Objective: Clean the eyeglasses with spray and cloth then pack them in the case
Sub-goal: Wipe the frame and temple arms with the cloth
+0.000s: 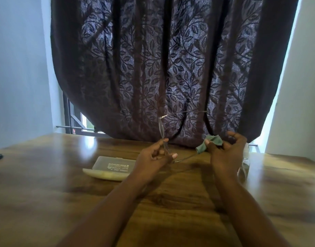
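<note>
Our left hand pinches the glasses, right hand grips the cloth; wiping hard could bend that thin frame

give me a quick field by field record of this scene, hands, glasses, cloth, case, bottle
left hand: pinches the glasses by the frame, held up above the table
right hand: holds the green cloth, fingers curled round it
glasses: arms unfolded, one arm runs toward the cloth
case: open, lying on the table left of the hands, nothing seen inside
bottle: clear, stands on the table right of the right hand, partly hidden
backdrop: dark leaf-patterned curtain
stage: wiping, not yet packed
</note>
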